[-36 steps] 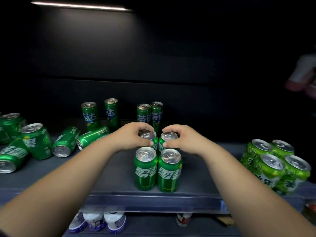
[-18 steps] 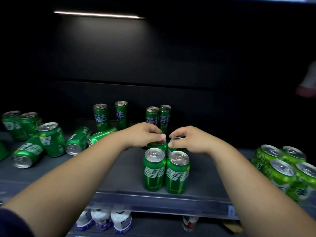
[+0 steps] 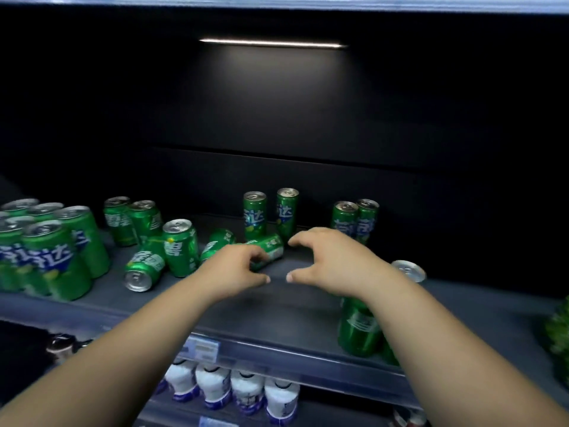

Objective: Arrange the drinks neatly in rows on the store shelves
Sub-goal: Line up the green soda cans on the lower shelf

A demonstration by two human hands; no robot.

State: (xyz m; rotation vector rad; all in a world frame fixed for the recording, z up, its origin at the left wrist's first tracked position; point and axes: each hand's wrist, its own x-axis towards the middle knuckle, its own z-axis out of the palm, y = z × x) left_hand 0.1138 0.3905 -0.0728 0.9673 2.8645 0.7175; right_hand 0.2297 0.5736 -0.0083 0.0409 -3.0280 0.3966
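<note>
Green drink cans stand and lie on the grey shelf. My left hand hovers with loosely curled fingers just in front of a slim can lying on its side; it holds nothing. My right hand is spread wide beside it, empty. A second slim can lies to the left. Upright slim cans stand at the back, with another pair to the right. The arranged stout cans are partly hidden behind my right forearm.
A stout can lies on its side at the left beside an upright one. A tight group of cans fills the far left. Light-green cans sit at the right edge. White bottles line the lower shelf.
Both hands let go of the two cans behind the front pair and moved left and back toward the lying slim cans. The view swung left, putting the arranged cans under my right forearm.
</note>
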